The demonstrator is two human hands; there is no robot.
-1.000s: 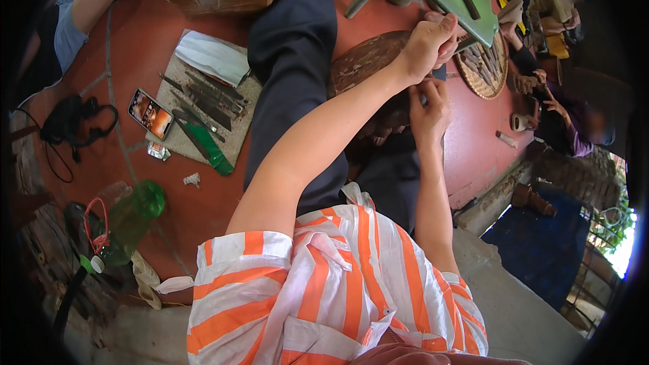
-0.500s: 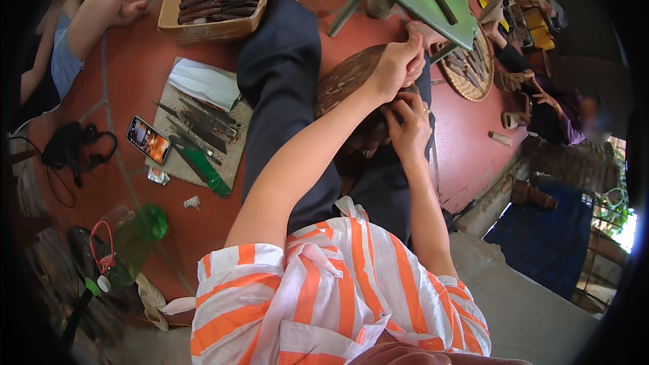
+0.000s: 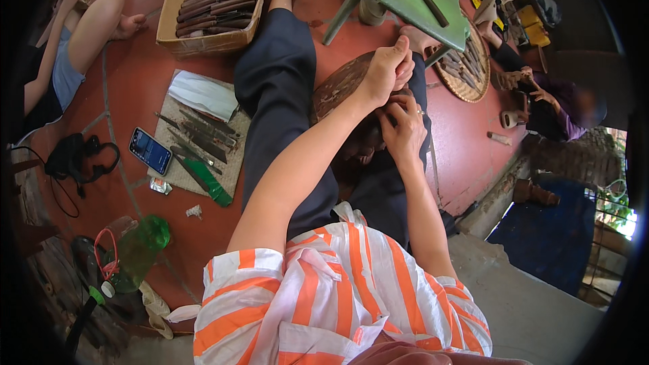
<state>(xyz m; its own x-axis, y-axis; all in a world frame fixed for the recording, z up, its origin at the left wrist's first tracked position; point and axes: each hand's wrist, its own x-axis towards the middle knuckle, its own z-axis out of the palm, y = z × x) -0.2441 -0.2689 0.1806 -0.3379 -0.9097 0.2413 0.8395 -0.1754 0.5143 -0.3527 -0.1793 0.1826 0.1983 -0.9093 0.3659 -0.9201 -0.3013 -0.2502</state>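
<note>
My left hand is closed in a fist with its thumb raised, above a round, worn wooden block between my legs. Just below it, my right hand, a ring on one finger, has its fingers bent and pressed together near the block's edge. Whatever the two hands grip is hidden behind the fingers and forearm. To the left, a mat bears several dark blades, a folded white cloth and a green-wrapped piece.
Wooden-handled knives fill a cardboard box ahead. A green plastic chair carries a knife; beside it lies a round basket of handles. A phone, headset and green bottle lie left. Other people sit on both sides.
The phone's screen has gone from a bright orange picture to a dark blue display. Both hands keep nearly the same pose; the whole view has shifted slightly.
</note>
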